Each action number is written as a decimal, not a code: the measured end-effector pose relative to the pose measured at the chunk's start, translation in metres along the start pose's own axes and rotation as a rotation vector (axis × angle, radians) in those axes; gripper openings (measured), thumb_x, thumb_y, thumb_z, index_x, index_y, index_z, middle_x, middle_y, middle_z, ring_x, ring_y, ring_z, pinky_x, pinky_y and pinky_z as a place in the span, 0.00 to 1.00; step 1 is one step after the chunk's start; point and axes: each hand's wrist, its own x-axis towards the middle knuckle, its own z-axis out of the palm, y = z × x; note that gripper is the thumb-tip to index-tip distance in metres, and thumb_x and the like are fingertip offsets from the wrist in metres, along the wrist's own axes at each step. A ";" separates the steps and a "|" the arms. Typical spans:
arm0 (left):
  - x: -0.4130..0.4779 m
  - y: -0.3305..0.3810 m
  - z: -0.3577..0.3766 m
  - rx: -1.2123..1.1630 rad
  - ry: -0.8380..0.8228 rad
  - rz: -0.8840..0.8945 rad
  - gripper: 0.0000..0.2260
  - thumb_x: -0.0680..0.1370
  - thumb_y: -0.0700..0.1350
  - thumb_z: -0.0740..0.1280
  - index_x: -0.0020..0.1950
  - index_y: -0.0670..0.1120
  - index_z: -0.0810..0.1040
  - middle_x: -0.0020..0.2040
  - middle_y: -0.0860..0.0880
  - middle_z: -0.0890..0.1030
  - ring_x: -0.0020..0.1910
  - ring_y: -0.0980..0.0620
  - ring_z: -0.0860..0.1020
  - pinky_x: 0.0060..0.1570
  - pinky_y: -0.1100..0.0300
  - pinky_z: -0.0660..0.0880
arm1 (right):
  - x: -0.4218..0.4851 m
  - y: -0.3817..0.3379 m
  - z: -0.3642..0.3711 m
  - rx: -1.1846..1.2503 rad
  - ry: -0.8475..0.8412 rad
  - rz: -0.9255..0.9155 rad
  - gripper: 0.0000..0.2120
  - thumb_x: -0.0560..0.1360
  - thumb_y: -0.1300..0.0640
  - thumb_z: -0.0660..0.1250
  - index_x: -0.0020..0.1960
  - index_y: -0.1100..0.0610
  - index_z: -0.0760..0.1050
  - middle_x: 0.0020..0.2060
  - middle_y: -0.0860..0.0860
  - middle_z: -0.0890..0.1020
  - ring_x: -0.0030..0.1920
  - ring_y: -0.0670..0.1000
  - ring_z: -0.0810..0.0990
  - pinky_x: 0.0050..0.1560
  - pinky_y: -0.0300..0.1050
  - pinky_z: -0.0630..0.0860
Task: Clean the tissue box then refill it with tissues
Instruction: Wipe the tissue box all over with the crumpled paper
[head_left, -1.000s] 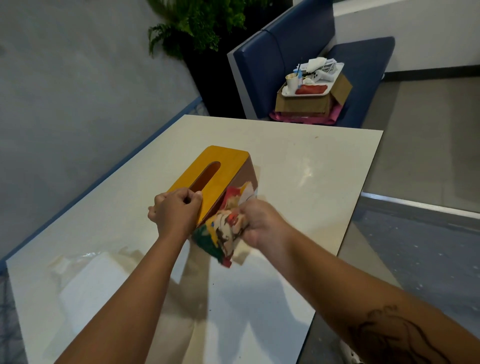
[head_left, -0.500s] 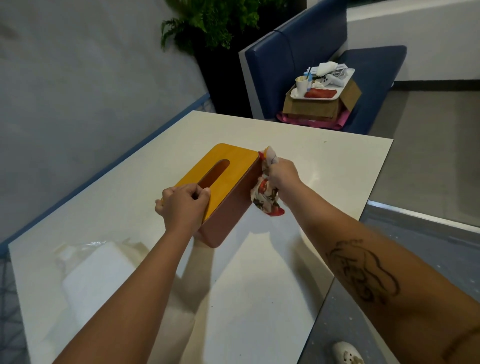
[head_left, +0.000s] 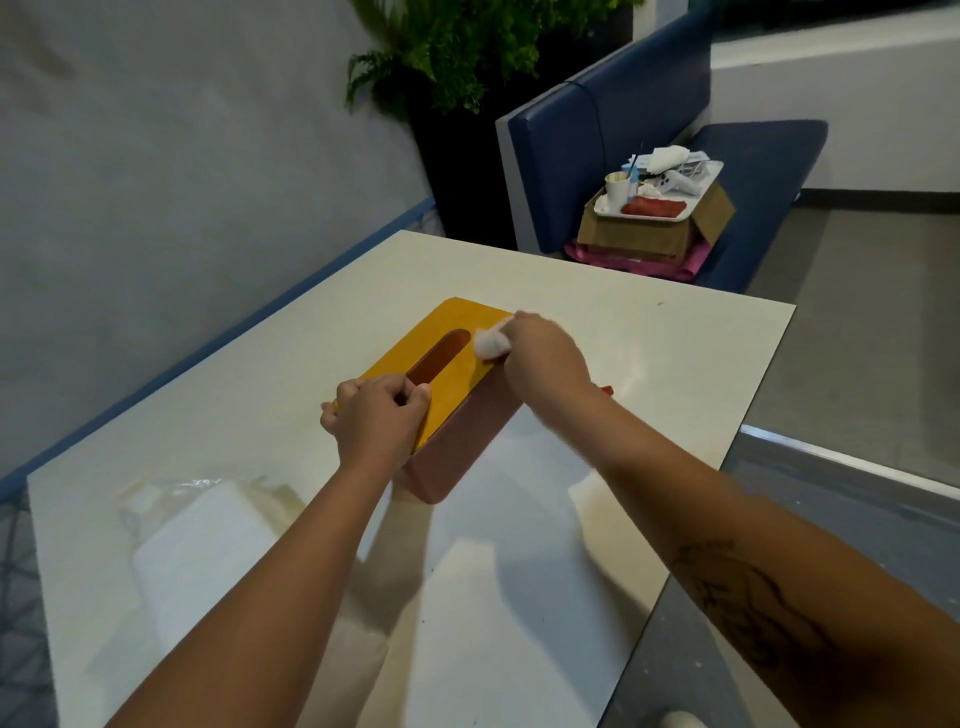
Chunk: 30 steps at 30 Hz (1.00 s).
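Note:
A tissue box (head_left: 457, 441) with a yellow wooden lid and pinkish sides stands on the white table (head_left: 649, 364). Its lid has a long slot. My left hand (head_left: 376, 415) grips the near end of the lid, fingers curled at the slot's end. My right hand (head_left: 545, 356) holds a bunched cloth (head_left: 491, 340) and presses it on the lid's far right part, beside the slot. Most of the cloth is hidden under the hand; a red corner of it shows by my wrist. A clear plastic pack of white tissues (head_left: 197, 545) lies on the table at the near left.
A grey wall runs along the table's left side. Beyond the table stands a blue bench (head_left: 623, 130) with a cardboard box (head_left: 639, 239) carrying a tray of cups and clutter. A potted plant (head_left: 441, 47) stands in the corner. The table's right edge drops to the floor.
My right hand has moved the cloth from the box's right side up onto the lid. My left hand has kept its grip on the near end.

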 end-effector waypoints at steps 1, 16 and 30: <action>0.000 0.000 0.000 -0.001 0.001 -0.002 0.12 0.78 0.55 0.60 0.38 0.51 0.73 0.50 0.46 0.77 0.62 0.44 0.69 0.64 0.44 0.60 | 0.002 -0.002 0.004 -0.080 -0.069 0.012 0.16 0.79 0.59 0.60 0.65 0.64 0.70 0.64 0.58 0.73 0.66 0.58 0.70 0.63 0.48 0.67; 0.002 -0.007 0.000 -0.321 0.058 -0.058 0.14 0.80 0.48 0.55 0.48 0.52 0.81 0.54 0.47 0.81 0.61 0.44 0.73 0.69 0.42 0.58 | -0.075 0.005 -0.020 0.927 -0.300 0.032 0.09 0.71 0.72 0.59 0.48 0.71 0.76 0.41 0.61 0.78 0.41 0.56 0.78 0.44 0.46 0.76; -0.067 0.121 -0.024 -0.399 -0.302 0.169 0.27 0.61 0.66 0.66 0.57 0.59 0.74 0.56 0.57 0.78 0.59 0.52 0.74 0.61 0.46 0.71 | -0.078 0.055 -0.084 1.142 -0.256 0.194 0.24 0.61 0.75 0.47 0.55 0.77 0.66 0.51 0.82 0.60 0.55 0.75 0.72 0.39 0.52 0.75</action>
